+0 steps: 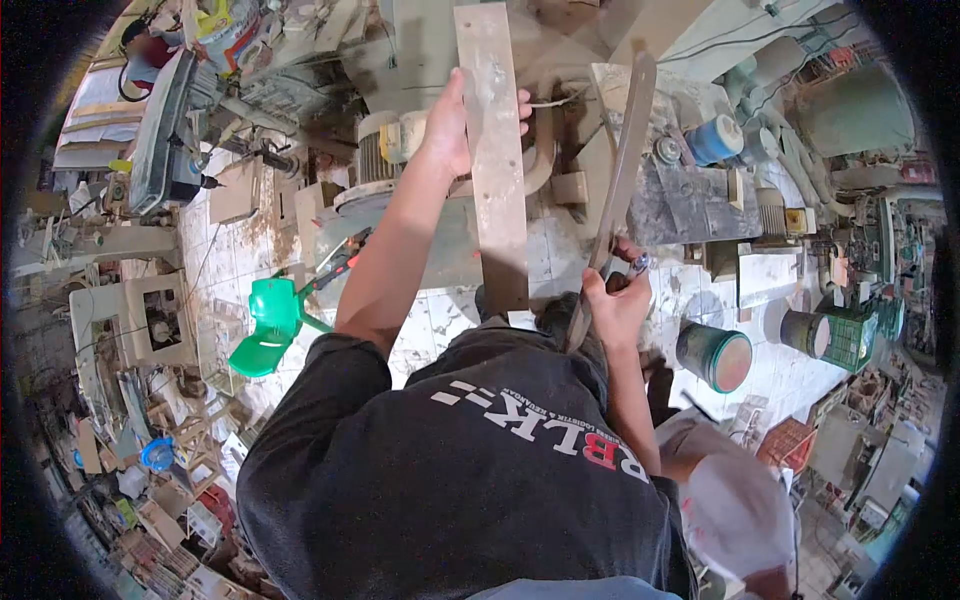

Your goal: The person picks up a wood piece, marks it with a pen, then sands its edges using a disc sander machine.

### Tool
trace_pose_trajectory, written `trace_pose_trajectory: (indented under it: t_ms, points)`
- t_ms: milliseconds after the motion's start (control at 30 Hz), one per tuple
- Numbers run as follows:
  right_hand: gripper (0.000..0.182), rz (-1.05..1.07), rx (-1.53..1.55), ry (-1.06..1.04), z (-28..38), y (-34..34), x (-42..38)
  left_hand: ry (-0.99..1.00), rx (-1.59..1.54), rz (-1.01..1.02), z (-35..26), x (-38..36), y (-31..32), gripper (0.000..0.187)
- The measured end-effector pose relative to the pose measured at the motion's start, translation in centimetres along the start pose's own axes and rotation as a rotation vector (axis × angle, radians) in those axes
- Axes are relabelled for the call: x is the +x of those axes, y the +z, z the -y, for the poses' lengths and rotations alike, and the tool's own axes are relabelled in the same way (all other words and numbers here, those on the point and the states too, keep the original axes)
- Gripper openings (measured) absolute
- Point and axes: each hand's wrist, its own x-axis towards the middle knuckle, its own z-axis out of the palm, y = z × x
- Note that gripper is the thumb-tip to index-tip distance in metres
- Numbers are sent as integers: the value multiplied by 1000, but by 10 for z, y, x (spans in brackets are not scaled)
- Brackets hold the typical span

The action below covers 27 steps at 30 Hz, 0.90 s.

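Observation:
My left hand (446, 132) is closed round a long flat wooden board (494, 150) that stands up in front of me. The thumb is on its left edge, and fingertips show past its right edge. Several small dark holes run along the board's pale face. In my right hand (618, 305) a long, slightly curved wooden strip (622, 165) is gripped near its lower part. It tilts to the upper right, apart from the board. A small shiny bluish thing (639, 264) shows by the right fingers; I cannot make out what it is.
A green plastic chair (270, 322) stands to the left. Dusty work surfaces (690, 205) and a motor (378, 150) are ahead. Drums (715, 355) stand on the tiled floor at the right. Another person (725, 490) is close behind on my right; one more (150, 52) is far left.

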Motion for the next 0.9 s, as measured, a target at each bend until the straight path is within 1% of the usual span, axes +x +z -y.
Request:
trace_pose_trajectory:
  t_ms: [33, 133, 167, 200, 267, 333, 400, 467, 533, 600, 633, 667, 700, 733, 800, 833, 900]
  points:
    - [57, 10, -44, 28, -1, 1, 2, 4, 1, 3, 1, -3, 0, 86]
    - [57, -43, 26, 9, -18, 7, 7, 21, 21, 49, 4, -8, -7, 85]
    - [56, -10, 56, 211, -4, 5, 8, 26, 30, 89, 8, -7, -10, 85]
    - [56, -53, 58, 213, -8, 3, 12, 3, 40, 125, 12, -7, -16, 85]
    - [58, -87, -344, -30, -28, -4, 32, -57, -53, 172, 20, -6, -32, 86]
    - [59, -136, -398, 37, -46, -11, 54, -68, -91, 190, 29, -10, -41, 86]
    - [61, -101, -609, -7, -85, -23, 81, -65, -22, 137, 39, -15, -52, 85]
    - [66, 1, -636, 103, -112, -35, 103, -75, -9, 102, 45, -25, -52, 81]
    - [69, 72, -756, 194, -136, -45, 124, -142, -111, 172, 50, -24, -59, 77]
    - [63, 139, -785, 230, -155, -52, 138, -120, -9, 155, 51, -27, -54, 75]
    - [63, 102, -775, 258, -164, -53, 144, -134, -12, 128, 51, -27, -49, 75]
    - [60, 97, -786, 259, -173, -55, 149, -146, -15, 98, 52, -27, -44, 75]
    - [56, 98, -798, 259, -177, -55, 153, -170, -14, 136, 51, -21, -46, 78]
    - [56, 72, -786, 281, -182, -56, 155, -213, -97, 174, 48, -20, -48, 76]
    - [52, 129, -788, 281, -187, -59, 156, -231, -61, 65, 47, -16, -29, 75]
    - [52, 110, -774, 299, -188, -60, 157, -250, -42, 76, 50, -9, -19, 75]
    - [52, 222, -718, 363, -184, -68, 157, -119, 165, -50, 60, -2, 8, 84]
